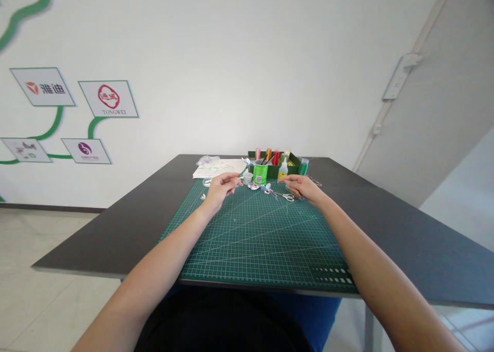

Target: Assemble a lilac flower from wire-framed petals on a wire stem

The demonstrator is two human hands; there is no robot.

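My left hand (224,185) is closed in a pinch on a thin green stem (243,171). The stem slants up to the right, and a small pale, shiny shape (247,161) shows at its upper end beside the green can (260,173). My right hand (303,186) is closed with its fingertips together, close to the yellow-labelled glue bottle (283,170); anything between them is too small to make out. White-handled scissors (287,196) lie on the cutting mat (254,233), left of my right hand. Small shiny pieces (253,186) rest below the can.
A dark green box (295,162) behind the can holds several coloured tubes, and a green tube (303,166) stands at its right. White sheets (219,168) with a plastic bag (207,160) lie back left. A small tub (247,178) stands left of the can. The black table (116,233) meets the wall.
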